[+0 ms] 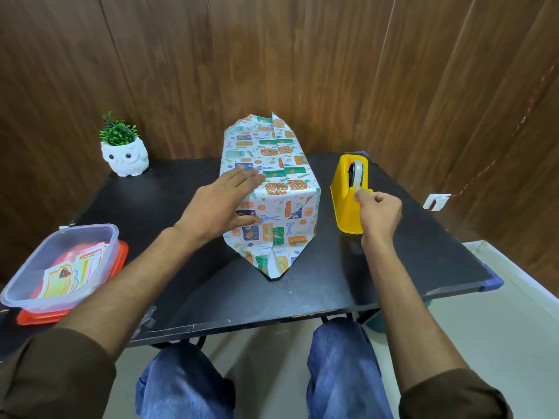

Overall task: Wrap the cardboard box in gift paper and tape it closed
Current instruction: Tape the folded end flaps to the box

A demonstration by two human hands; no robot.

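Observation:
The box [281, 189] stands in the middle of the black table [211, 291], covered in white gift paper with orange, green and blue prints. Its near end paper lies folded to a point on the table; the far end paper sticks up loose. My left hand [227, 204] rests flat, fingers straight, on the box's top left side, pressing the paper. Right of the box stands a yellow tape dispenser [348, 198]. My right hand [378, 213] pinches the end of the clear tape [358, 184] at the dispenser's front.
A clear plastic tub [60, 267] with cards sits on an orange lid at the table's left edge. A white owl pot with a green plant [124, 149] stands at the back left. A wood-panel wall rises close behind the table.

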